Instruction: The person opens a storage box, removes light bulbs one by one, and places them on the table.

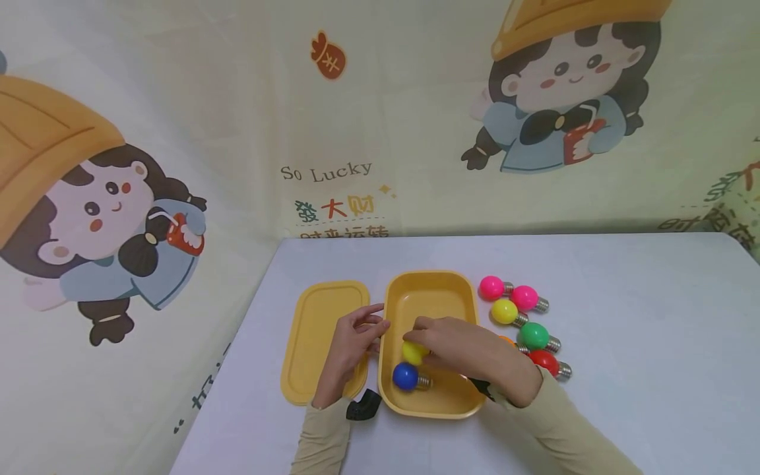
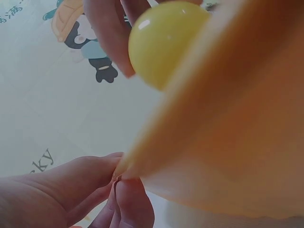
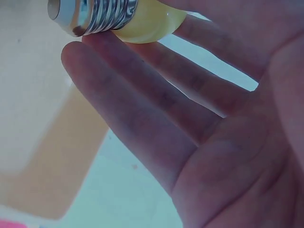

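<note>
My right hand point(image 1: 469, 346) holds a yellow light bulb point(image 1: 413, 353) above the near half of a yellow plastic box point(image 1: 432, 293). In the right wrist view the bulb's silver screw base point(image 3: 111, 13) sticks out past the fingers. A blue light bulb point(image 1: 406, 377) lies inside the box, its base pointing right. On the box's left side, my left hand point(image 1: 355, 336) pinches the wall between thumb and fingers, as the left wrist view shows near the rim point(image 2: 142, 152). Part of the yellow bulb is hidden by the right hand.
A flat yellow lid point(image 1: 320, 310) lies left of the box, partly under the left forearm. Right of the box lie several bulbs: two pink point(image 1: 491, 287), one yellow point(image 1: 504, 311), one green point(image 1: 534, 336), one red point(image 1: 543, 360) and an orange one mostly hidden behind the right hand.
</note>
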Demonstrator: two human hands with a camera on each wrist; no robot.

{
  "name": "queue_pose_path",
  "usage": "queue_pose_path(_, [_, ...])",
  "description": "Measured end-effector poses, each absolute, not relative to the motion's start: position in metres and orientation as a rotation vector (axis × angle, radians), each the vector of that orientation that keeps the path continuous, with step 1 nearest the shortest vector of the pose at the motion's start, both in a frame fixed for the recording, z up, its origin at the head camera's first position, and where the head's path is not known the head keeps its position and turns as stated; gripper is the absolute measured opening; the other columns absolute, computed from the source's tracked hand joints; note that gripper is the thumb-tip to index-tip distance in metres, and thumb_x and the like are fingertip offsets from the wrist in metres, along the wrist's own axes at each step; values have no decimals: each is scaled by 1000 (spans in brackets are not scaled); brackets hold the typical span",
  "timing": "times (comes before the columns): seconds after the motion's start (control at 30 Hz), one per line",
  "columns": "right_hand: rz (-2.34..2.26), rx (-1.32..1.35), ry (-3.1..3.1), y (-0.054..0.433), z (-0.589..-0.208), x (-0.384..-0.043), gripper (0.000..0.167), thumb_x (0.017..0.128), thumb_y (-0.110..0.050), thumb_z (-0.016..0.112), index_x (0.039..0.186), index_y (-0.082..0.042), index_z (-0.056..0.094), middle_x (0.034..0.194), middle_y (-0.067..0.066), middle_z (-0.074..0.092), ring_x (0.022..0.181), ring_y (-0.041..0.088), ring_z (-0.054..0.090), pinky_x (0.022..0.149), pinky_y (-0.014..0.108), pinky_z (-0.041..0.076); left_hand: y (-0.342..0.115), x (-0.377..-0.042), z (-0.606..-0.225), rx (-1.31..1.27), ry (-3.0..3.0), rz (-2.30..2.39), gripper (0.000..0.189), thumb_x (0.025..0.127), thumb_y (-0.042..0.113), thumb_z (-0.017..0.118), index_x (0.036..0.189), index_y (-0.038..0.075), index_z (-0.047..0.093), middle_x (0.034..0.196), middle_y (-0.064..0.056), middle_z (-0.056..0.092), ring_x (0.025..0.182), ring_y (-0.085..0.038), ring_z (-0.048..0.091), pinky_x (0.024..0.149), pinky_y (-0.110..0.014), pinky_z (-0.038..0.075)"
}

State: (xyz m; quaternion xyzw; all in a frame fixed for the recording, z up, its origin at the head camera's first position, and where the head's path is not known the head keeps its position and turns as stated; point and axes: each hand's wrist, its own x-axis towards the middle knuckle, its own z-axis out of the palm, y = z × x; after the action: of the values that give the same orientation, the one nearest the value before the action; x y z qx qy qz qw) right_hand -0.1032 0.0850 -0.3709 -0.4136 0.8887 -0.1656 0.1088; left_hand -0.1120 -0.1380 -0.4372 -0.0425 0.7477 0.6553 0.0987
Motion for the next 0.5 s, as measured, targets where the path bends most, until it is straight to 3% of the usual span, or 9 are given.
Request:
queue_pose_path(0.23, [-488, -1172, 2635, 98, -362, -99, 40, 86, -15, 78, 124, -11, 68, 106, 2, 65, 84, 12, 64, 77, 24, 58, -135, -104, -418, -85, 2218, 1934, 42, 92, 8, 70, 132, -3, 60, 96, -9, 63, 68, -12, 60, 60, -23, 57])
queue_pose_path(0.5, [-483, -1169, 2704, 118, -356, -97, 42, 85, -14, 78, 125, -11, 67, 111, 5, 64, 84, 13, 64, 74, 25, 59, -140, -114, -447, -117, 2226, 1944, 44, 90, 10, 73, 132, 3, 62, 97, -7, 63, 67, -12, 60, 57, -23, 56])
